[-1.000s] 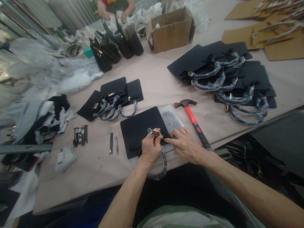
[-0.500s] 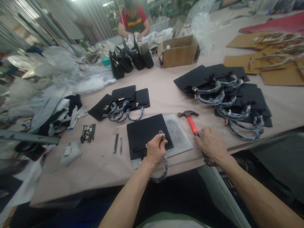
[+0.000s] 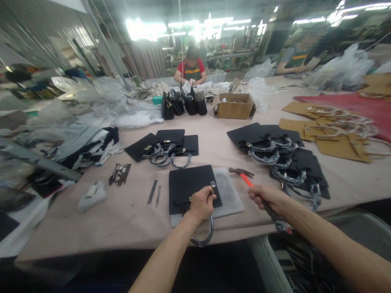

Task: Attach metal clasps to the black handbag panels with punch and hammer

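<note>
Because the black panel lies flat on the pale board, low in the middle of the frame, it looks well backed for a blow. Near the panel's right edge, the left hand pinches a metal tool, whose shiny top shows above the fingers; its lower end is hidden, so where it sits I cannot tell. Good work here probably means keeping that tool upright and the fingers below its top. The plastic-wrapped handle, toward the frame's bottom, is best kept off the board. Right of the board, the right hand is wrapped round the hammer; a short, square tap seems safer than a hard swing. Left of the panel, a flat strip and a thin rod lie on the desk.
</note>
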`<state>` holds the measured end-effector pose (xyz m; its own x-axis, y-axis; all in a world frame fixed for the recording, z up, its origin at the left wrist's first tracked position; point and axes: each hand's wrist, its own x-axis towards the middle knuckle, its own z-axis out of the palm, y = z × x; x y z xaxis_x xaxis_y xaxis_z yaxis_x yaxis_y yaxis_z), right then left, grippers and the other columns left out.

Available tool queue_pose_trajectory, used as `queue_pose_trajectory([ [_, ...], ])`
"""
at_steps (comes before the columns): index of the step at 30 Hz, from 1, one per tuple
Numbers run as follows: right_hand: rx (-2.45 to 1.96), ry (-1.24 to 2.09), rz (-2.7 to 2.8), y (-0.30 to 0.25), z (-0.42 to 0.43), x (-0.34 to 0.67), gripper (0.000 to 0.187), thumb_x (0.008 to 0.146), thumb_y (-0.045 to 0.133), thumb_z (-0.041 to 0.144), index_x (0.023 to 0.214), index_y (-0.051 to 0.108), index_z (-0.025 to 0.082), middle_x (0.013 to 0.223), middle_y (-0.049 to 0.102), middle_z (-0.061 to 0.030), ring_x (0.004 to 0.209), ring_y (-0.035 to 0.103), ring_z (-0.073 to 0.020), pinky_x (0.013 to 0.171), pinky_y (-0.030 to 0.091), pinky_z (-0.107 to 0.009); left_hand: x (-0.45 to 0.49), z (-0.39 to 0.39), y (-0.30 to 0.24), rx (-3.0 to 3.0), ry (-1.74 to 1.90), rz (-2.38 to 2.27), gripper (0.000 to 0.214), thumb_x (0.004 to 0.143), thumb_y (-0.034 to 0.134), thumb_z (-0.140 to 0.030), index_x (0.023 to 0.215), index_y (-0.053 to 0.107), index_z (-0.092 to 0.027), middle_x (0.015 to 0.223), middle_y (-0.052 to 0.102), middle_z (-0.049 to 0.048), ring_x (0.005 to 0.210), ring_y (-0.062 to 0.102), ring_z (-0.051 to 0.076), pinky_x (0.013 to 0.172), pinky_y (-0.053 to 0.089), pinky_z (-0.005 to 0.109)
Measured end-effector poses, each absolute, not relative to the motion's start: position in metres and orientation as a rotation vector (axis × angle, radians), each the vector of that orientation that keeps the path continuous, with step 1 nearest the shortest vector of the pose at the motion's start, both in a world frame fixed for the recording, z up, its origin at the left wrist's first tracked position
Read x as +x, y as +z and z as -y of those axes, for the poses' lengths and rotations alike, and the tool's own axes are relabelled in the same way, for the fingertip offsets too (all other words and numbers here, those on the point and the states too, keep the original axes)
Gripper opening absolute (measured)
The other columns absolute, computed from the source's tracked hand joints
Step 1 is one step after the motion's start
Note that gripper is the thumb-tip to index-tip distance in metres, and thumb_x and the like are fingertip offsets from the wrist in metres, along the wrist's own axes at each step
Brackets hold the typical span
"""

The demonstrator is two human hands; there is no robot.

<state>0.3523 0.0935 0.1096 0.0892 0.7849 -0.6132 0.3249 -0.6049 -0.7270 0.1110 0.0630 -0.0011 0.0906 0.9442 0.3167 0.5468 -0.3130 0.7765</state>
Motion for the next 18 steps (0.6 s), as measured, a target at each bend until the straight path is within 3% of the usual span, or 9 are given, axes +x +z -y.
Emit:
queue_pose_trajectory([
  [3,-1.83,1.209,1.295,0.148,-0.074,0.341,0.022,0.094,0.049,0.04,0.082,0.05,0.021,0.061,0.048,0.0044,0.042,0.039,-0.0086,0.039,0.029,-0.021,0.111,-0.063,-0.001,1.91,1.112,-1.475,0.013,0.085,0.062,-0.015,0.093,0.069,-0.024,0.091,0.076,0.0029,0.086,0.072,0.019,0.083,0.056,0.028],
  [6,-1.621,0.584,1.677,0.171,-0.053,0.336,0.033,0.097,0.043,0.053,0.089,0.053,0.022,0.062,0.051,0.002,0.048,0.045,-0.0125,0.047,0.033,-0.025,0.112,-0.063,0.001,1.914,1.098,-1.487,0.013,0.085,0.062,-0.015,0.091,0.069,-0.025,0.089,0.075,0.0028,0.086,0.072,0.02,0.083,0.057,0.029],
  [8,-1.545,0.257,1.965,0.175,-0.042,0.337,0.032,0.096,0.042,0.051,0.083,0.051,0.023,0.059,0.052,-0.0001,0.047,0.044,-0.0138,0.049,0.028,-0.028,0.112,-0.062,0.004,1.925,1.08,-1.493,0.012,0.086,0.062,-0.016,0.09,0.068,-0.025,0.088,0.075,0.0029,0.085,0.072,0.02,0.082,0.057,0.03],
  [11,-1.503,0.091,2.335,0.184,-0.033,0.338,0.031,0.095,0.042,0.043,0.071,0.045,0.024,0.051,0.048,-0.0005,0.041,0.035,-0.0133,0.048,0.018,-0.031,0.111,-0.062,0.007,1.937,1.045,-1.517,0.012,0.085,0.062,-0.015,0.089,0.068,-0.024,0.084,0.074,0.0023,0.082,0.071,0.019,0.08,0.058,0.029],
  [13,-1.457,0.039,2.336,0.198,-0.03,0.335,0.032,0.096,0.041,0.044,0.071,0.045,0.025,0.049,0.046,0.0004,0.039,0.035,-0.0133,0.047,0.017,-0.031,0.109,-0.063,0.008,1.938,1.05,-1.519,0.012,0.085,0.062,-0.015,0.089,0.068,-0.024,0.082,0.074,0.0021,0.08,0.071,0.019,0.08,0.058,0.029],
  [18,-1.51,-0.276,1.76,0.208,-0.026,0.33,0.027,0.101,0.04,0.045,0.089,0.053,0.025,0.058,0.054,-0.0026,0.047,0.048,-0.0164,0.05,0.033,-0.029,0.115,-0.063,0.001,1.948,1.102,-1.433,0.01,0.086,0.061,-0.015,0.088,0.066,-0.024,0.084,0.074,0.003,0.082,0.072,0.021,0.08,0.06,0.031],
])
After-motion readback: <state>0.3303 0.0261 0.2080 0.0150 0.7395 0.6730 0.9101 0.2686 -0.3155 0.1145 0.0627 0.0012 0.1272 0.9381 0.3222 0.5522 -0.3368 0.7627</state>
